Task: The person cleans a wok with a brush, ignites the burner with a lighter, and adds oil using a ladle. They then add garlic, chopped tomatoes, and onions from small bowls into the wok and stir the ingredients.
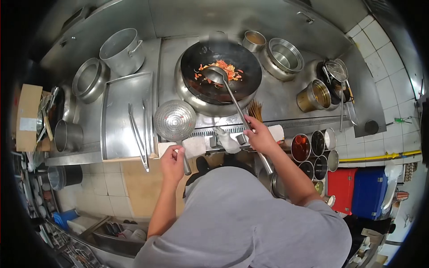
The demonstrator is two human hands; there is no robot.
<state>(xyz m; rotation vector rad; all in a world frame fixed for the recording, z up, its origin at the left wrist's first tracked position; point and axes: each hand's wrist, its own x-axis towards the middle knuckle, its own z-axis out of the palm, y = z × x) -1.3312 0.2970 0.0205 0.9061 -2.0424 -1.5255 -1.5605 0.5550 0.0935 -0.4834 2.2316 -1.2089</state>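
Observation:
My right hand (261, 136) is closed round the long handle of a metal ladle (215, 75). The ladle's bowl is in the black wok (190, 80), against chopped red and yellowish food (230, 70) lying in its middle. My left hand (173, 163) is closed at the handle of a round perforated strainer (175, 119). The strainer's head is at the left front of the wok, with a few small red bits on it. Below the strainer's head, a folded white cloth (195, 147) lies on the stove edge.
Metal tongs (138, 138) lie across the steel tray (123, 100) on the left. Pots (123, 51) stand behind it. At the right are a pot of brownish liquid (315, 96), a bamboo brush (255, 110) and several containers, one with red sauce (300, 146).

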